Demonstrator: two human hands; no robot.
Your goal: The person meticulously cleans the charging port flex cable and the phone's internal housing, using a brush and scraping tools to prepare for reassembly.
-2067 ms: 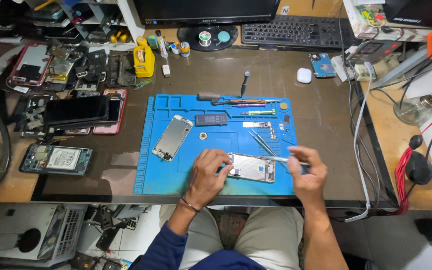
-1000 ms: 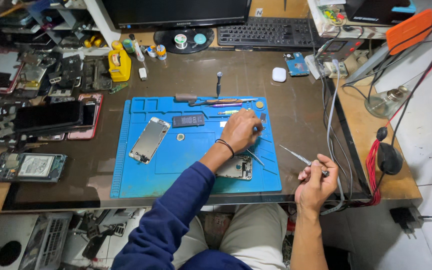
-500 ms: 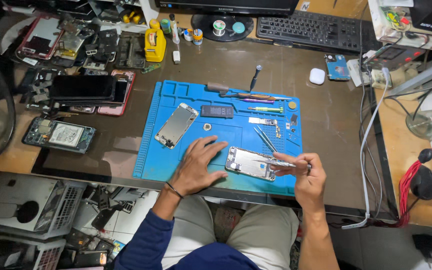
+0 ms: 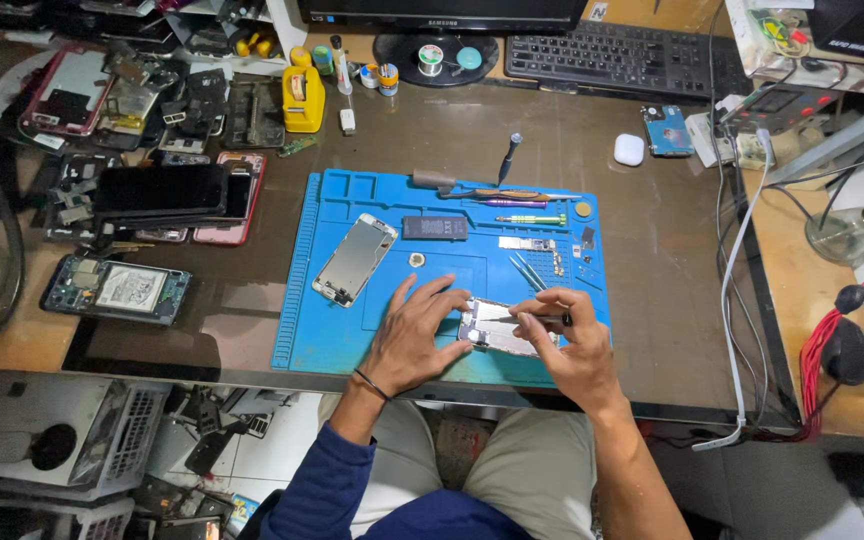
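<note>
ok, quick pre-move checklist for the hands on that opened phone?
1. Left hand steadies the opened phone: ok.
2. Right hand has a grip on a thin tool: ok; its tip is hidden.
3. Phone lies on the blue repair mat: ok.
4. Detached screen panel lies apart from the hands: ok.
5. Screws all accounted for: cannot tell.

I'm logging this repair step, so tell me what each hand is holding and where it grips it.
The right hand pinches a thin tool near its middle. The left hand presses its fingers on the left end of the opened phone, steadying it on the blue mat.
</note>
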